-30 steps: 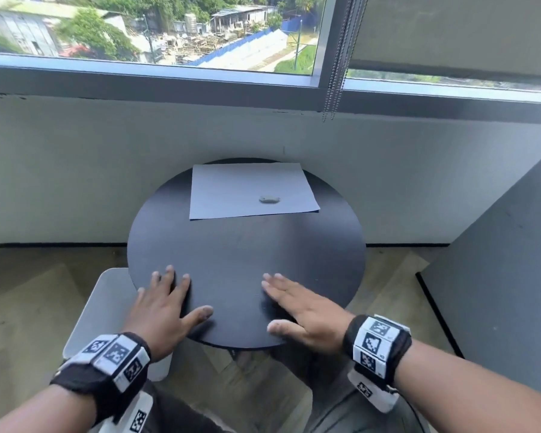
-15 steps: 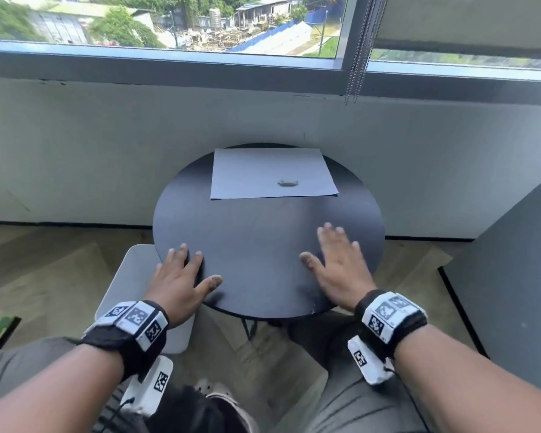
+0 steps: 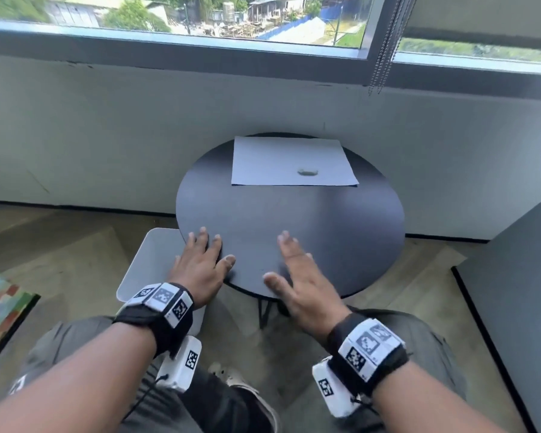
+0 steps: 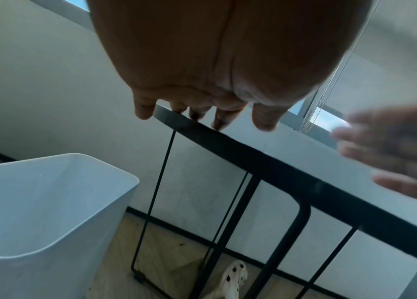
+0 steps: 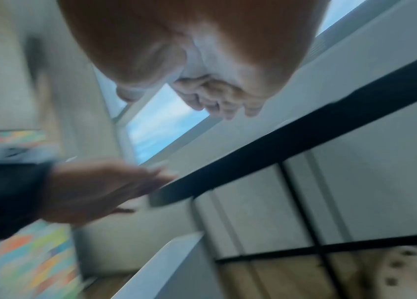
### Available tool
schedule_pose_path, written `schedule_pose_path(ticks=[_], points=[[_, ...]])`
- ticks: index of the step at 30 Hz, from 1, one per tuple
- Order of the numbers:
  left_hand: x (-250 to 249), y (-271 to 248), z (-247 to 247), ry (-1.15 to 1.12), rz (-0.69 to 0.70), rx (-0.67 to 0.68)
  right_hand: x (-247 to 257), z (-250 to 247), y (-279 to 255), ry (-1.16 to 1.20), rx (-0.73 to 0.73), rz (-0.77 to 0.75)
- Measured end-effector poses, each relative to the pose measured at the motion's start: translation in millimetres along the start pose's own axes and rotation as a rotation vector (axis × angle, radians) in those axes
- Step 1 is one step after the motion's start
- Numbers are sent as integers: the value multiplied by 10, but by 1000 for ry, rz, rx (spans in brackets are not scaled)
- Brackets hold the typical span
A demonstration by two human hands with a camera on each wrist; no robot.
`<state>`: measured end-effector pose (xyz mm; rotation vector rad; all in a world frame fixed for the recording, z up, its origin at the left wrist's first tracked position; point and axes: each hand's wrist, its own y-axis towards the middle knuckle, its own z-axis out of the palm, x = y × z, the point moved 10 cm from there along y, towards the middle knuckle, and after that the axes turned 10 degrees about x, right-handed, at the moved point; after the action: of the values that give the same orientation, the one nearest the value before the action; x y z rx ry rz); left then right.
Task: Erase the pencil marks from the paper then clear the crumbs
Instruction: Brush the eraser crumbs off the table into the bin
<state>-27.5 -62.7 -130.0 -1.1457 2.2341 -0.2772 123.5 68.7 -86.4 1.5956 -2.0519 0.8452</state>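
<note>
Your left hand (image 3: 200, 265) lay flat with fingers spread on the near-left rim of the round black table (image 3: 341, 232), gripping nothing. Your right hand (image 3: 297, 276) was also spread and empty over the near edge, though blur hid whether it touched. The paper (image 3: 272, 160) sat at the far side, well apart from both hands, with a small grey lump (image 3: 307, 172) on it, probably the eraser. Rubbing without pinning the loose sheet could have crumpled or slid it. The white bin (image 3: 144, 264) stood beside the table's left edge; crumbs swept elsewhere risked reaching the floor.
</note>
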Motion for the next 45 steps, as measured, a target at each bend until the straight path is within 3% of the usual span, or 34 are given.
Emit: schedule_pose_path(ticks=[2,3,6,9,12,14,16,19,23,25,27,29,32,34,36,38,40,41,43,45], points=[[87,-26,-67,-10,-12,-36,-686,-534,-68,8,-202,285],[145,-42,-103,-27,-19,-70,-997,-708,-141,-67,-228,432],[306,-66,-110,-123,-21,-107,-1260,-643,-195,-287,-135,620],[309,-72,-97,-223,22,-113,-674,-43,3,-350,-34,515],[299,-145,-264,-332,70,-255,70,452,171,-295,137,230],[478,-170,-395,-504,29,-361,344,289,228,-54,159,96],[837,-45,-425,-638,-97,-378,260,-140,322,26,68,112],[1392,344,-301,-639,-293,-225,-353,-720,555,-121,48,333],[2114,674,-148,-574,-542,-148,-647,-623,793,-436,236,467],[2363,798,-61,-514,-606,-114,-408,-290,759,-517,306,377],[2615,967,77,-420,-650,-57,68,104,610,-566,427,175],[2691,1055,114,-318,-665,-20,369,195,579,-528,474,42],[2398,1033,225,-158,-594,171,272,-75,830,-468,347,52],[2245,963,389,-23,-553,290,160,-75,869,-563,359,116],[2224,952,497,-70,-546,263,260,192,702,-647,503,21],[2120,929,461,-161,-501,206,447,322,478,-569,609,-108],[1932,818,358,-170,-483,209,447,41,516,-424,487,-170],[1866,755,306,-199,-503,199,281,-183,605,-408,375,-123],[1695,667,195,-162,-464,181,-286,-654,707,-434,203,182],[1545,580,160,-96,-426,215,-743,-678,598,-439,228,429]])
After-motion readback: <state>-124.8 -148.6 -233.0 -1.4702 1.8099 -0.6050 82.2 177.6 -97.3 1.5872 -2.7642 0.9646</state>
